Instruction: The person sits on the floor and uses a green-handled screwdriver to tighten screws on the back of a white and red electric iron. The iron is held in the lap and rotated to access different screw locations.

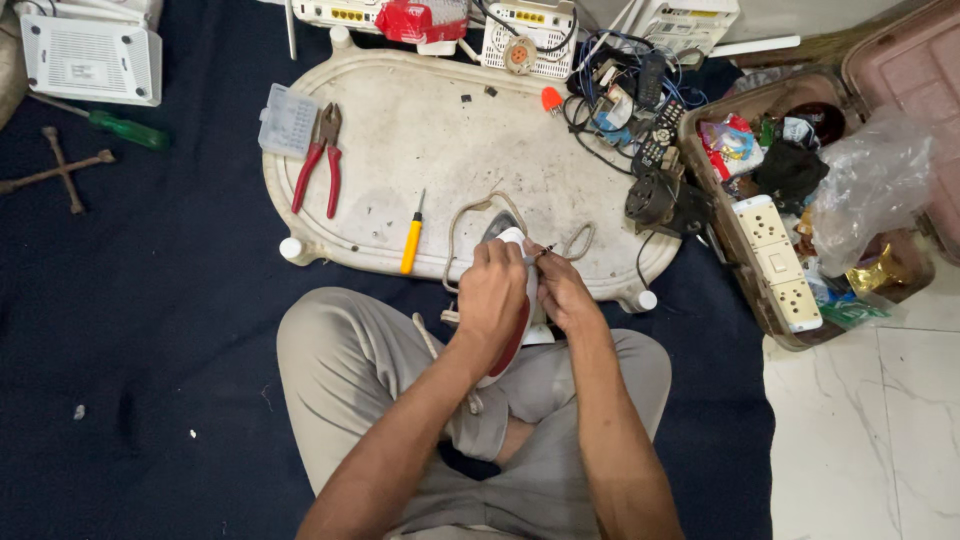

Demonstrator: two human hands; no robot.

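The left hand [492, 290] is closed around the body of a white and red clothes iron [513, 330] that rests on the person's crossed legs, its tip lying over the near edge of a worn white oval tray [420, 120] on the dark blue floor cloth [150, 350]. Just to the right of that grip, the right hand [562, 292] pinches a small thin tool [541, 252] between thumb and fingers, its point touching the top of the iron; what kind of tool it is cannot be told. The iron's beige cord [470, 212] loops on the tray just beyond both hands. A yellow-handled screwdriver [411, 240] lies on the tray to the left of the left hand, and farther left and beyond it are red-handled pliers [322, 158] beside a small clear parts box [287, 120]. Well to the right of the right hand, an open case [800, 200] holds white socket plates [780, 262] and a clear plastic bag [868, 185].
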